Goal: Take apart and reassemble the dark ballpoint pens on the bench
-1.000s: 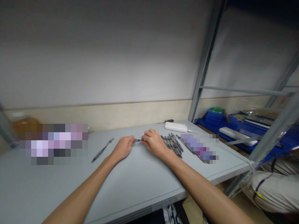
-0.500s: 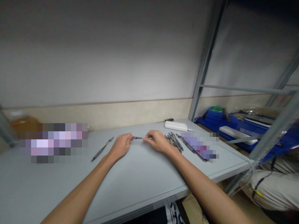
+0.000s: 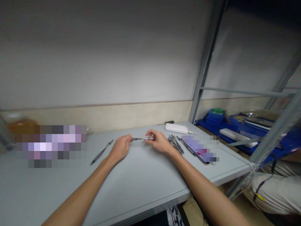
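Slim dark pen (image 3: pixel 141 138), seemingly pale-tipped, level, pinched endwise between left hand (image 3: pixel 120 148) and right hand (image 3: pixel 160 142).

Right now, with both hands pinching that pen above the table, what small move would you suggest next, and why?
Probably bring the two ends together: the left hand and right hand each pinch one end of the pen, with a thin part bared between them.

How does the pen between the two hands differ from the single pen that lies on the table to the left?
The held pen is gripped at its ends by the left hand and the right hand, above the table; the lone pen lies flat, untouched. The held pen runs nearly level across the view; the lone pen lies on a diagonal. The held pen shows a pale part at its right end; the lone pen looks whole. Both are slim and dark grey.
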The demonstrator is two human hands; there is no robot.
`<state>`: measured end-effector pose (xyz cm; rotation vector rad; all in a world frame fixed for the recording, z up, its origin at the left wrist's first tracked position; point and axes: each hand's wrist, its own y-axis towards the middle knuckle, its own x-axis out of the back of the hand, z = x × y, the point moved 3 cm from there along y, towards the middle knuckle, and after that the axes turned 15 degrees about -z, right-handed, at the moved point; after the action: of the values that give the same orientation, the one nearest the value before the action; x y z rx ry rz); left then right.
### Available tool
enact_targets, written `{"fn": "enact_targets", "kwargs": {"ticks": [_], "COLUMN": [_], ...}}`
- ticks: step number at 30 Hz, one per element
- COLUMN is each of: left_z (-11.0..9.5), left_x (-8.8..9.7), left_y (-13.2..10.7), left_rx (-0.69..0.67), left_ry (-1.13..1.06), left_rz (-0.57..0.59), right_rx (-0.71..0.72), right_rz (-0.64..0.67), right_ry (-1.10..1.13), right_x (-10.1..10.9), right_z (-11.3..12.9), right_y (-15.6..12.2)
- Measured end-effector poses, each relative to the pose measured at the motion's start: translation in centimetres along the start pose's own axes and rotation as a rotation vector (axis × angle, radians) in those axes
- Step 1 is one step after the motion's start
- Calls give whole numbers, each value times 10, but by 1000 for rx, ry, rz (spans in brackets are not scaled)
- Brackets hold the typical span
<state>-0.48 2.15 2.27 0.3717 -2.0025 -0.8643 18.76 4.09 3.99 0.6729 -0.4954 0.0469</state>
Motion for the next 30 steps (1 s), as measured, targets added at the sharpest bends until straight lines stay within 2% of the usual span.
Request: {"fn": "enact_targets", "kwargs": {"ticks": [6,11,16,24,30], "left_z": [-2,-6,-1,-2,5], "left_x": [1,4,5,10,12], "left_y": [0,0,1,5,8], "left_rx": [3,23,83,298,350], "left_ry": [-3,-5,6,-119,-196], "left_rz": [-3,6,-1,110,156], "right_rx": [-76,-78,-101,112,99], "right_rz": [61,-22,8,-143,-268], "right_ry": [-7,91,121,-8,-30], "right_x": [-1,2,1,9,16], "right_z": [-2,-3,-11,-3,-4], "right_y": [1,3,4,7,8]}}
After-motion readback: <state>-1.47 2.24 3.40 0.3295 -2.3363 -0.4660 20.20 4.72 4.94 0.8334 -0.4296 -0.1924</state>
